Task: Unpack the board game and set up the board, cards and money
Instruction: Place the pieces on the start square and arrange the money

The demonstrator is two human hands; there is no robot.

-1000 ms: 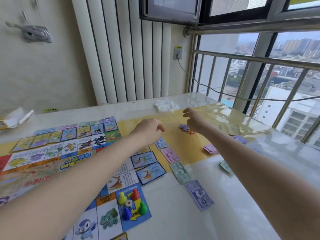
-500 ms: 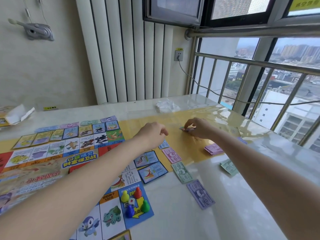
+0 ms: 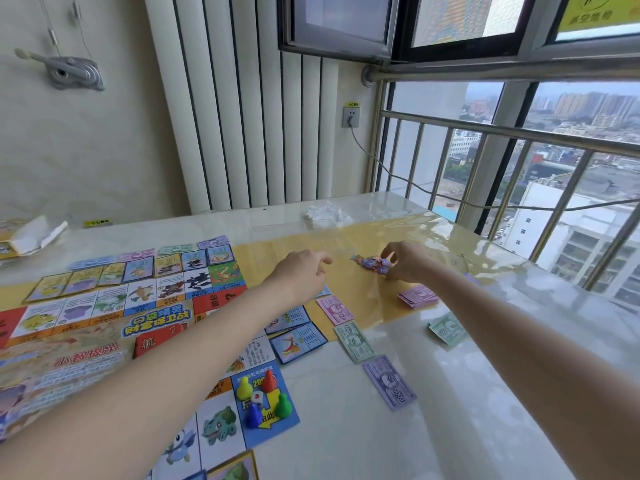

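The colourful game board (image 3: 104, 327) lies spread on the table's left half, with several pawns (image 3: 263, 393) and a die on its blue corner square. Cards (image 3: 298, 341) and single notes, pink (image 3: 334, 308), green (image 3: 353, 341) and purple (image 3: 389, 381), lie along its right edge. My right hand (image 3: 405, 261) reaches far forward and its curled fingertips pinch at a small heap of purple and red pieces (image 3: 370, 263). My left hand (image 3: 301, 271) hovers beside it, fingers loosely curled, holding nothing.
A pink note stack (image 3: 417, 296) and a green note (image 3: 446, 329) lie right of my right forearm. Crumpled clear wrapping (image 3: 325, 214) sits at the table's far edge, an opened box (image 3: 27, 237) far left. A railed window borders the table's right side.
My right hand has come down from a raised position onto the small heap, which now lies spread on the table. My left hand has shifted slightly toward it.
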